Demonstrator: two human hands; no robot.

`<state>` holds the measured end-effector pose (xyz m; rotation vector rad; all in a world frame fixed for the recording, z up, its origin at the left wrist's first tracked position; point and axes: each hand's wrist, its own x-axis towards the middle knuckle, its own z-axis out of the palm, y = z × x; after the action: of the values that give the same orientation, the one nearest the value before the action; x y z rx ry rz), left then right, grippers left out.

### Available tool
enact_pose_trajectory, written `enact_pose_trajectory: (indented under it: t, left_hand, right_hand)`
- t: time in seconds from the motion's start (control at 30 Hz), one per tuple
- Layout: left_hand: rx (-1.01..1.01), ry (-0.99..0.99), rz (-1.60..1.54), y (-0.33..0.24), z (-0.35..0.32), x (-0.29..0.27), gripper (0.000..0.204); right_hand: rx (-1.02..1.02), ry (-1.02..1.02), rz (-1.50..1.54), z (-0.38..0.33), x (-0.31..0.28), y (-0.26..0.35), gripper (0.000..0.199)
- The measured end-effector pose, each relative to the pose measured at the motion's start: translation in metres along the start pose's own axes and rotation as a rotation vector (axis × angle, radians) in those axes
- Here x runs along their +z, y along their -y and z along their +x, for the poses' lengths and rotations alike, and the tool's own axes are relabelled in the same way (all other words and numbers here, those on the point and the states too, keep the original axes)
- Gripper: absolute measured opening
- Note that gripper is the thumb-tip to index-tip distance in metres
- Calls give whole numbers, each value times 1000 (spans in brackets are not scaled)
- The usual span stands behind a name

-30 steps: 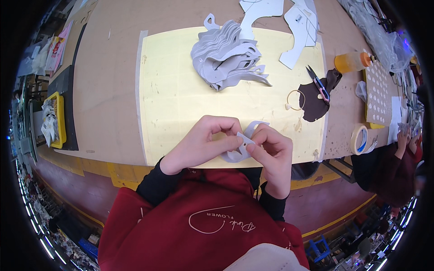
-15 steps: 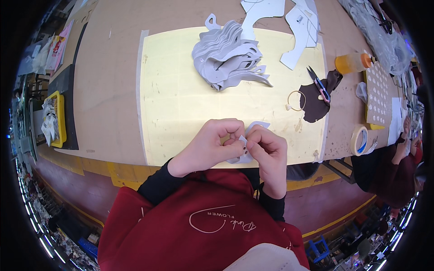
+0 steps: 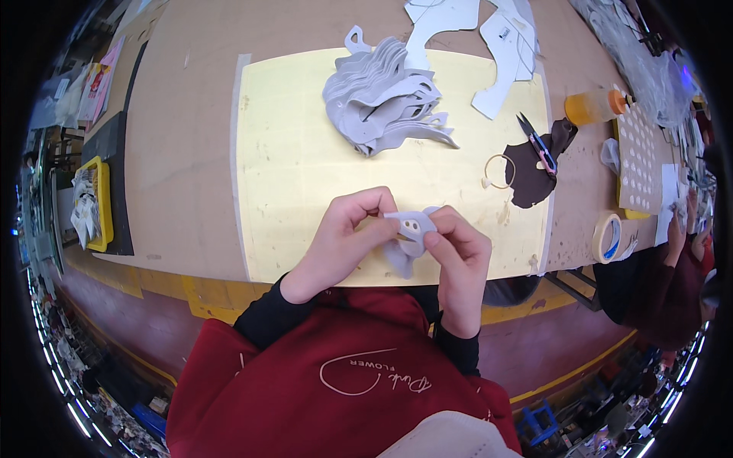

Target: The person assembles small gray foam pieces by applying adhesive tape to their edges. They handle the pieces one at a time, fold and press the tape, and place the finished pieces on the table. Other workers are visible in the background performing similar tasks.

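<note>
Between my two hands hangs a pale grey leather-like piece [image 3: 419, 243] with small holes punched in it, held above the near edge of the yellow sheet [image 3: 305, 175]. My left hand [image 3: 353, 238] pinches its left side between thumb and fingers. On the other side my right hand [image 3: 460, 256] pinches the right end, thumb on top. The lower part of the piece droops toward me. Farther off lies a heap of matching grey cut pieces [image 3: 382, 99], layered and wavy.
Thread snips [image 3: 540, 145] rest on a dark brown scrap [image 3: 528, 179], beside a beige ring-shaped band [image 3: 500, 171]. To the right are an orange-capped bottle [image 3: 588, 108], a tape roll [image 3: 607, 237] and a dotted board [image 3: 640, 160]. White pattern pieces [image 3: 504, 57] lie at the back; a yellow tray [image 3: 103, 202] sits left.
My hands have moved slightly apart and turned the grey piece, so its punched holes now face up more plainly. At the right, the other person's hands have shifted a little.
</note>
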<state>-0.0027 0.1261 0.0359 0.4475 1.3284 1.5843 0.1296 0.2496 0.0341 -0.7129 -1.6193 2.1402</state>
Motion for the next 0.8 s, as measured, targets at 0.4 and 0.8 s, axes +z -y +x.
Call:
enact_pose_trajectory:
  t: [0.4, 0.8]
  left_hand:
    - [114, 147, 202, -12, 3, -8, 5]
    - [175, 98, 371, -14, -1, -2, 7]
  right_hand:
    - [-86, 132, -163, 6, -12, 12, 10]
    - [-129, 95, -247, 4, -6, 12, 9]
